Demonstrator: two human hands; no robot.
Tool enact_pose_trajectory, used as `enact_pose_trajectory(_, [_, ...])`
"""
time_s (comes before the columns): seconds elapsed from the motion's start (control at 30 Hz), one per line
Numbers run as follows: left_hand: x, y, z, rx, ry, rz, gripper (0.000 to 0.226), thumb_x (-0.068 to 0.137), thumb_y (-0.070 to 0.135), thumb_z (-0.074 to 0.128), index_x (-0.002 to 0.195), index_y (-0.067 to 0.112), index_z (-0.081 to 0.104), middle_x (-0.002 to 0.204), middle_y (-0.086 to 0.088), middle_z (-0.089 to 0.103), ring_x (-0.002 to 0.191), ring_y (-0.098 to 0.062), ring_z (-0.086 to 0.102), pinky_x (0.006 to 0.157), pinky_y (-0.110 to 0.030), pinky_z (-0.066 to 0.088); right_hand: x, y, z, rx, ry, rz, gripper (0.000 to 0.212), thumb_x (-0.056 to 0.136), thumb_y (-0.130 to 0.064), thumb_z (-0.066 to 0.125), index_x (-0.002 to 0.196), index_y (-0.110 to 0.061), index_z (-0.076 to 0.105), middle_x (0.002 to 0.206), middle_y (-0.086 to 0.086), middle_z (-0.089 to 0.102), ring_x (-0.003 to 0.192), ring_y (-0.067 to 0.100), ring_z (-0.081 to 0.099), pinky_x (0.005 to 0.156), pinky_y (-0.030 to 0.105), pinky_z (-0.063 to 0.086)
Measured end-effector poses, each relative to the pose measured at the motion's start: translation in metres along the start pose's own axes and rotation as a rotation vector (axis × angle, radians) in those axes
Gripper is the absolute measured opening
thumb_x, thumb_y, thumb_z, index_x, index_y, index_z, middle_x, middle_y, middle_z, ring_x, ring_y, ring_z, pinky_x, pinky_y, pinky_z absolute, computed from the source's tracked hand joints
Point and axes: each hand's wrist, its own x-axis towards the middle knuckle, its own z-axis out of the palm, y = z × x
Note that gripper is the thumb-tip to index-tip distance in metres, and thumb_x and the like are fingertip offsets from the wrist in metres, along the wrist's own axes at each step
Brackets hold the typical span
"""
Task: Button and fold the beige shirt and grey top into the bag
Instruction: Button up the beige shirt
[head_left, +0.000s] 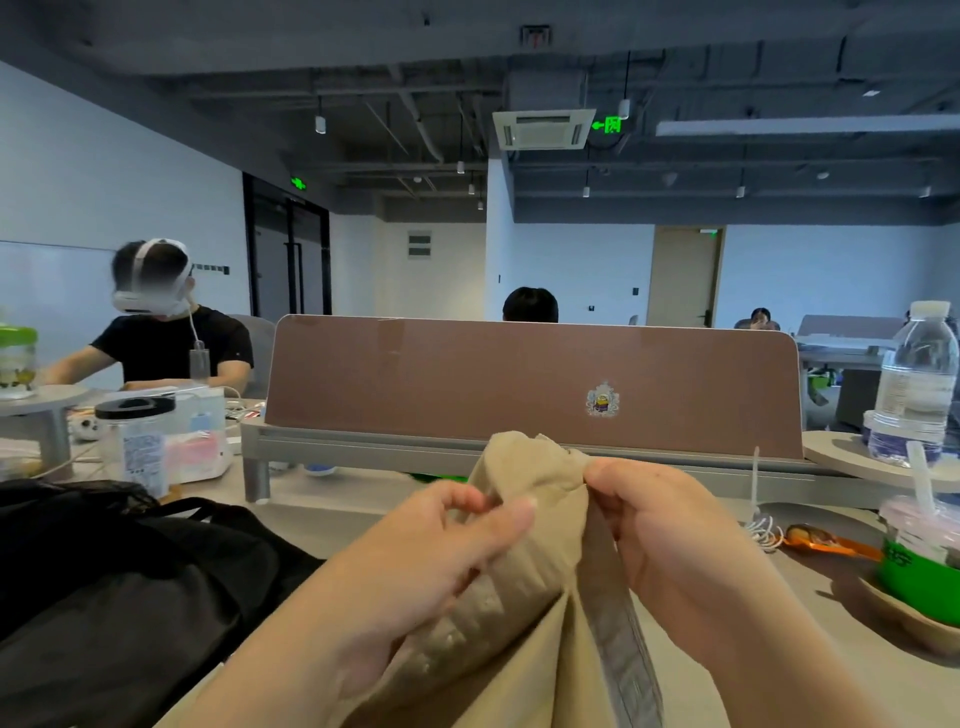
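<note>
The beige shirt (524, 561) is raised in front of me above the desk, its top bunched between both hands. My left hand (436, 556) pinches a fold of the fabric between thumb and fingers. My right hand (660, 530) grips the shirt's upper edge beside a grey-lined band that hangs down. A black bag (130, 582) lies on the desk at the left. No grey top can be seen.
A brown desk divider (467, 384) stands behind the shirt. A clear jar (136, 447) and tissue box sit at the left, a water bottle (914, 384) and a green drink cup (919, 551) at the right. A person wearing a headset (166, 322) sits at the far left.
</note>
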Motion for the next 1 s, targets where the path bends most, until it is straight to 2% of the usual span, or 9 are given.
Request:
enact_pose_trajectory(0.13, [-0.012, 0.000, -0.002, 0.271, -0.171, -0.093, 0.061, 0.052, 0.065, 0.075, 0.096, 0.023, 0.063, 0.060, 0.013, 0.056, 0.051, -0.002, 0.047, 0.054, -0.012, 0.038, 0.003, 0.002, 0.001, -0.079, 0.090, -0.054, 0.029, 0.091, -0.010, 0.042, 0.092, 0.012, 0.061, 0.091, 0.029, 0.064, 0.079, 0.028, 0.057, 0.076, 0.044, 0.044])
enact_pose_trajectory(0.27, [-0.020, 0.002, 0.002, 0.703, 0.125, 0.134, 0.037, 0.069, 0.064, 0.068, 0.091, 0.037, 0.056, 0.081, 0.018, 0.058, 0.068, 0.003, 0.050, 0.063, -0.014, 0.039, 0.000, 0.004, 0.012, -0.104, 0.102, -0.096, 0.033, 0.098, -0.011, 0.040, 0.089, -0.004, 0.071, 0.090, 0.019, 0.073, 0.079, 0.026, 0.067, 0.077, 0.042, 0.052])
enact_pose_trajectory(0.4, [-0.032, 0.000, 0.012, 0.816, 0.270, 0.364, 0.023, 0.078, 0.050, 0.068, 0.085, 0.040, 0.049, 0.083, 0.019, 0.056, 0.069, 0.002, 0.050, 0.063, -0.012, 0.036, -0.004, 0.003, 0.017, -0.070, 0.074, -0.116, 0.028, 0.096, -0.017, 0.046, 0.093, -0.011, 0.073, 0.090, 0.010, 0.075, 0.083, 0.021, 0.069, 0.080, 0.038, 0.053])
enact_pose_trajectory(0.47, [-0.035, -0.001, 0.012, 0.846, 0.181, 0.393, 0.014, 0.081, 0.047, 0.065, 0.087, 0.037, 0.057, 0.080, 0.018, 0.058, 0.067, 0.003, 0.051, 0.062, -0.010, 0.037, -0.008, 0.001, 0.015, -0.085, 0.001, -0.123, 0.023, 0.093, -0.023, 0.052, 0.096, -0.014, 0.073, 0.093, 0.009, 0.075, 0.086, 0.022, 0.070, 0.079, 0.037, 0.054])
enact_pose_trajectory(0.53, [-0.035, -0.002, 0.010, 0.920, -0.050, 0.403, 0.018, 0.085, 0.046, 0.061, 0.095, 0.031, 0.062, 0.080, 0.013, 0.057, 0.072, 0.001, 0.051, 0.071, -0.018, 0.045, -0.014, -0.002, 0.014, -0.156, -0.101, -0.120, 0.018, 0.089, -0.023, 0.058, 0.098, -0.018, 0.072, 0.093, 0.008, 0.075, 0.082, 0.020, 0.071, 0.070, 0.031, 0.056])
enact_pose_trajectory(0.63, [-0.037, 0.001, 0.010, 0.976, -0.303, 0.346, 0.027, 0.091, 0.046, 0.052, 0.099, 0.022, 0.062, 0.079, 0.010, 0.054, 0.078, -0.007, 0.054, 0.076, -0.028, 0.048, -0.020, -0.004, 0.013, -0.235, -0.191, -0.086, 0.028, 0.087, -0.001, 0.055, 0.103, -0.019, 0.070, 0.097, 0.010, 0.074, 0.080, 0.022, 0.069, 0.062, 0.026, 0.053])
enact_pose_trajectory(0.77, [-0.030, 0.011, 0.007, 0.453, -0.062, 0.049, 0.040, 0.096, 0.043, 0.044, 0.088, 0.009, 0.064, 0.076, -0.005, 0.063, 0.057, -0.019, 0.063, 0.056, -0.028, 0.055, -0.023, -0.009, 0.010, -0.145, -0.241, -0.064, 0.043, 0.089, 0.011, 0.040, 0.099, -0.016, 0.073, 0.099, 0.019, 0.072, 0.080, 0.025, 0.067, 0.072, 0.036, 0.052])
enact_pose_trajectory(0.87, [-0.015, 0.007, 0.011, 0.611, 0.145, 0.165, 0.056, 0.087, 0.063, 0.041, 0.082, 0.012, 0.064, 0.076, -0.007, 0.069, 0.065, -0.023, 0.066, 0.063, -0.030, 0.057, -0.023, -0.013, 0.008, -0.099, -0.286, -0.059, 0.043, 0.093, 0.006, 0.038, 0.098, -0.018, 0.074, 0.103, 0.016, 0.072, 0.093, 0.029, 0.068, 0.089, 0.045, 0.051])
enact_pose_trajectory(1.0, [-0.003, 0.004, 0.022, 0.543, 0.264, 0.260, 0.053, 0.080, 0.069, 0.049, 0.086, 0.020, 0.067, 0.081, 0.002, 0.071, 0.077, -0.014, 0.066, 0.074, -0.035, 0.054, -0.022, -0.016, 0.007, -0.021, -0.345, -0.103, 0.040, 0.092, 0.006, 0.037, 0.112, -0.010, 0.067, 0.111, 0.018, 0.069, 0.105, 0.031, 0.065, 0.091, 0.039, 0.052])
